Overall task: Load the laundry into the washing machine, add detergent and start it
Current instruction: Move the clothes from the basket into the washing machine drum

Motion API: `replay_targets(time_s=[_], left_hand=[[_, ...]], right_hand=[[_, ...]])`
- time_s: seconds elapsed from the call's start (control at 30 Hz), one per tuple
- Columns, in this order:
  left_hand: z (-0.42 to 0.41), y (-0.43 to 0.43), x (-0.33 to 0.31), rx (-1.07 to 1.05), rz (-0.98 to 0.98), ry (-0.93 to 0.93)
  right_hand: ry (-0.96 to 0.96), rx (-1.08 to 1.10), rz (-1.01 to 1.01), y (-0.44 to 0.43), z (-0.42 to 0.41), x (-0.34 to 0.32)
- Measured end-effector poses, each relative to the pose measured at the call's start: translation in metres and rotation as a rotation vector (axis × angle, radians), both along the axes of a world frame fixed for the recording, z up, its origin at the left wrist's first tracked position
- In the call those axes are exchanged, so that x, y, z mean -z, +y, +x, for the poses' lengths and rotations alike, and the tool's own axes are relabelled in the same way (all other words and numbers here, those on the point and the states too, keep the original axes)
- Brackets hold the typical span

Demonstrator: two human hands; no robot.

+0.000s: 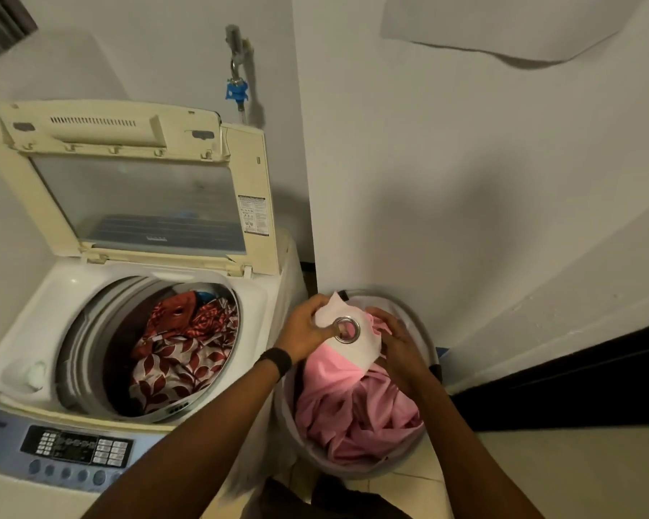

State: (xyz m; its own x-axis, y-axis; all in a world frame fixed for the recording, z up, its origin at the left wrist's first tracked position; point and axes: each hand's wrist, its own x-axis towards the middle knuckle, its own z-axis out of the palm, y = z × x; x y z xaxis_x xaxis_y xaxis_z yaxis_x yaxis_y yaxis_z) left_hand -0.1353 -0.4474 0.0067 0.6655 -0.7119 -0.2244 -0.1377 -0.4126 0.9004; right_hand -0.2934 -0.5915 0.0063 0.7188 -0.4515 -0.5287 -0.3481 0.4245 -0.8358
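A top-loading washing machine [34, 342] stands at the left with its lid [135, 189] raised. Red and white patterned laundry [180, 354] lies in its drum. To the right, a round white laundry basket [424, 331] on the floor holds a pink curtain [356, 410] with a white top band and a metal eyelet. My left hand [308, 327] pinches the white band at the eyelet, thumb through the ring. My right hand [398, 342] grips the pink cloth beside the band, over the basket.
The machine's control panel [75, 449] faces me at the lower left. A water tap with a blue connector [237, 92] is on the wall behind the machine. A white wall corner rises right behind the basket. Pale floor tiles lie at the lower right.
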Motion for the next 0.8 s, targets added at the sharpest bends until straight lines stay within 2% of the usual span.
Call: replay_targets(time_s=[0.07, 0.2, 0.33, 0.4, 0.5, 0.73, 0.8], left_hand=[[0.004, -0.003, -0.011, 0.056, -0.028, -0.034], [0.010, -0.004, -0.020, 0.035, -0.053, -0.046], [0.020, -0.004, -0.029, -0.064, -0.098, -0.012], [0.026, -0.003, -0.031, -0.056, -0.084, -0.025], [0.029, -0.003, -0.030, -0.032, -0.014, -0.163], [0.031, -0.005, -0.035, -0.156, 0.008, -0.474], [0.042, -0.001, -0.038, -0.194, 0.036, -0.432]], right_hand=[[-0.021, -0.025, 0.003, 0.002, 0.006, -0.009], [-0.060, -0.038, -0.062, 0.004, 0.015, -0.028], [-0.028, -0.215, -0.352, -0.007, 0.016, -0.024], [0.008, -0.156, -0.450, -0.014, 0.018, -0.017], [0.001, -0.025, -0.486, -0.014, 0.023, -0.022], [-0.030, -0.029, -0.499, -0.014, 0.029, -0.031], [-0.066, 0.019, -0.430, -0.020, 0.027, -0.033]])
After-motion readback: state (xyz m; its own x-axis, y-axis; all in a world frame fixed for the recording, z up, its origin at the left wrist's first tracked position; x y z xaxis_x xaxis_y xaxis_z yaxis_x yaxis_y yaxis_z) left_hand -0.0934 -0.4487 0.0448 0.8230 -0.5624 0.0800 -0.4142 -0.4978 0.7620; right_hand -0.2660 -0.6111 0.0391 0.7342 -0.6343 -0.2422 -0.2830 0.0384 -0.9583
